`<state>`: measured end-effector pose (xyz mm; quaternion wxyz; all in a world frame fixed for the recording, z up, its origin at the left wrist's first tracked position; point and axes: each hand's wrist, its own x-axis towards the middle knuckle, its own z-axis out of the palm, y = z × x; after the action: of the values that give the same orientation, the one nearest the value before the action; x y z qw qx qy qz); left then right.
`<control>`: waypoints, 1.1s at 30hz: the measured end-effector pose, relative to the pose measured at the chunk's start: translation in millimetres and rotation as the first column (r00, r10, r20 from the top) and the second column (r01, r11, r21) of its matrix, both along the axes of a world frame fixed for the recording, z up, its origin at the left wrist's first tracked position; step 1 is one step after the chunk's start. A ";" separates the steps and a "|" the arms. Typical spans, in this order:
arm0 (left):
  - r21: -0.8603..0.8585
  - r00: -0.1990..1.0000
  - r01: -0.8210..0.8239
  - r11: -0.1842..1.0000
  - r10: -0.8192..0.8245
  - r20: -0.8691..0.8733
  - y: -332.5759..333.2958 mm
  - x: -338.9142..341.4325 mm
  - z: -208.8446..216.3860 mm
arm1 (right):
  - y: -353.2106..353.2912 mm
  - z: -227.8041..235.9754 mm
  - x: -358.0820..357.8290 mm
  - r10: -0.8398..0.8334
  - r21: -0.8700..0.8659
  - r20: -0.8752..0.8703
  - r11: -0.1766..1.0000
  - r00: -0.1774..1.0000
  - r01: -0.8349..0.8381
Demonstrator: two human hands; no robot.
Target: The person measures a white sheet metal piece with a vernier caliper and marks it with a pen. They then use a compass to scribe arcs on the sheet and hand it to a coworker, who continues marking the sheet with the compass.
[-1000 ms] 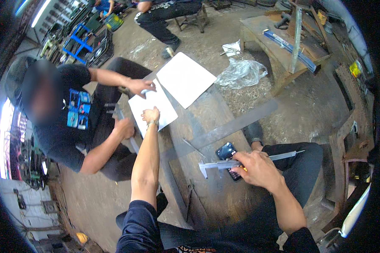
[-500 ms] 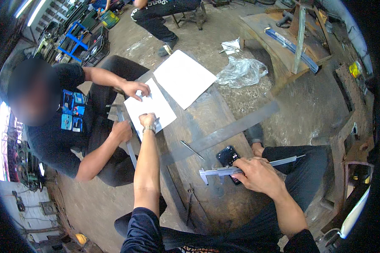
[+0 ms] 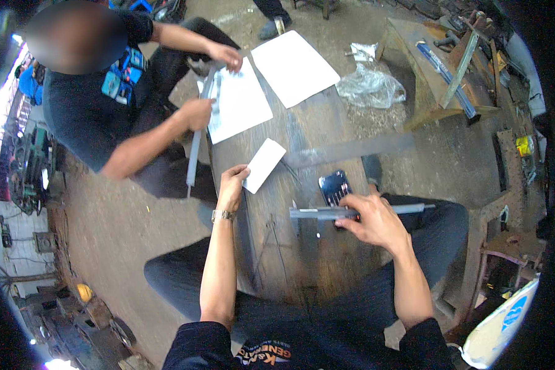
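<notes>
The left hand (image 3: 233, 184) pinches a white slip (image 3: 267, 165), already taken up, while the right hand (image 3: 376, 221) grips a caliper (image 3: 317, 214) over the phone (image 3: 333, 185), apart from the slip, and two sheets (image 3: 296, 69) lie on the tabletop (image 3: 317, 132) beyond the left hand.

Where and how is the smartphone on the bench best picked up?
Grip the smartphone by both long edges at its far end, probably from above and left: it lies flat, that end exposed; the right hand and caliper overlap its near end.
</notes>
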<state>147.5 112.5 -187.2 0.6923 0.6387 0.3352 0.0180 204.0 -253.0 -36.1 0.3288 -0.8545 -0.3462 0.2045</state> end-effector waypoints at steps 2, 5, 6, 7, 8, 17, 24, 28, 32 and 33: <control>0.100 0.994 0.100 0.990 -0.096 -0.052 -25.9 -33.4 3.3 | 2.5 -7.1 -4.2 0.055 -0.030 0.001 0.998 0.998 -0.055; 0.266 0.958 0.282 0.922 -0.286 -0.028 -62.1 -67.9 6.8 | 4.7 -17.5 -10.1 0.119 -0.105 -0.112 0.986 0.987 -0.131; 0.343 0.934 0.344 0.874 -0.358 -0.026 -72.3 -75.8 7.7 | 5.4 -21.1 -13.1 0.142 -0.130 -0.123 0.979 0.982 -0.157; 0.330 0.920 0.387 0.861 -0.382 -0.084 -83.1 -81.4 7.8 | 5.8 -24.8 -16.8 0.169 -0.150 -0.140 0.970 0.976 -0.189; 0.405 0.912 0.401 0.822 -0.400 -0.091 -90.3 -84.1 7.7 | 7.3 -29.5 -19.4 0.195 -0.168 -0.150 0.961 0.969 -0.220; 0.585 0.864 0.436 0.684 -0.501 -0.059 -106.0 -98.5 -1.8 | 18.4 -86.7 -61.5 0.210 -0.288 -0.224 0.918 0.952 -0.271; 0.698 0.846 0.409 0.588 -0.531 -0.049 -105.5 -103.5 -9.8 | 6.7 -100.6 -71.7 0.151 -0.242 -0.207 0.949 0.967 -0.200; 0.675 0.840 0.466 0.572 -0.527 -0.133 -103.3 -108.4 -12.1 | 8.1 -103.9 -70.8 0.109 -0.240 -0.227 0.957 0.968 -0.164; 0.717 0.849 0.433 0.546 -0.515 -0.120 -100.6 -118.8 -12.4 | 9.4 -106.7 -67.2 0.117 -0.205 -0.211 0.965 0.970 -0.161; 0.715 0.843 0.463 0.523 -0.510 -0.172 -99.9 -121.4 -12.2 | 9.9 -107.1 -66.5 0.119 -0.196 -0.195 0.968 0.974 -0.158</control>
<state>26.1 12.6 -199.4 0.3629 0.9275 0.0867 -0.0245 137.5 -243.1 -143.1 0.2517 -0.8359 -0.3503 0.3395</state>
